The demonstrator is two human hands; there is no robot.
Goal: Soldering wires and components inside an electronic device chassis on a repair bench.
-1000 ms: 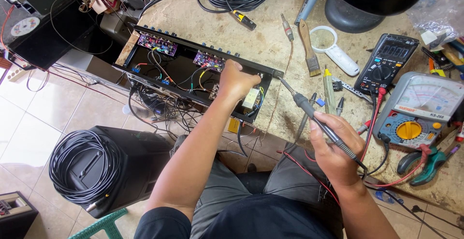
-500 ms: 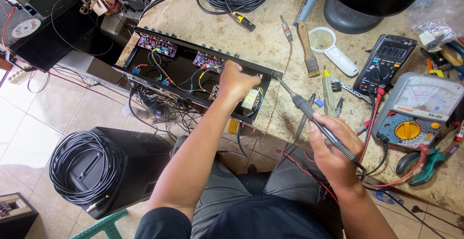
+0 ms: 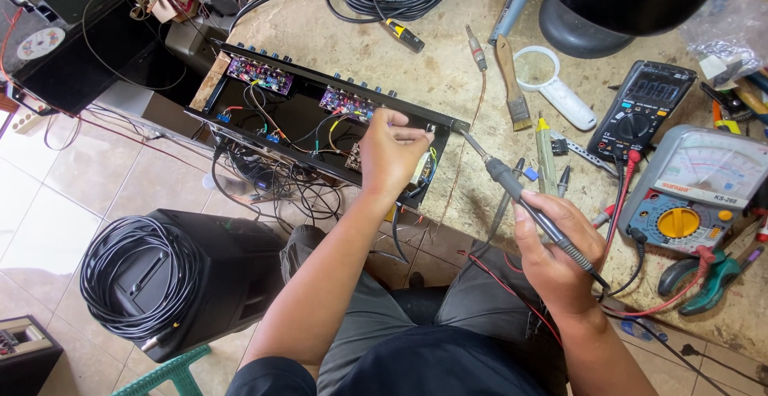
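Black soldering iron [image 3: 534, 204] sits pinched pen-style in right hand [image 3: 556, 256], tip at the open amp chassis [image 3: 320, 128] corner; left hand [image 3: 390, 156] rests curled inside, fingers pressed on wiring just left of tip. Best kept steady, w/ fingers clear. Worn stone-like bench [image 3: 448, 84], analog multimeter [image 3: 700, 192] right of grip; tiled floor below.

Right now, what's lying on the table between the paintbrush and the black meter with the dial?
In the head view, a white magnifying glass lies between the paintbrush and the black multimeter.
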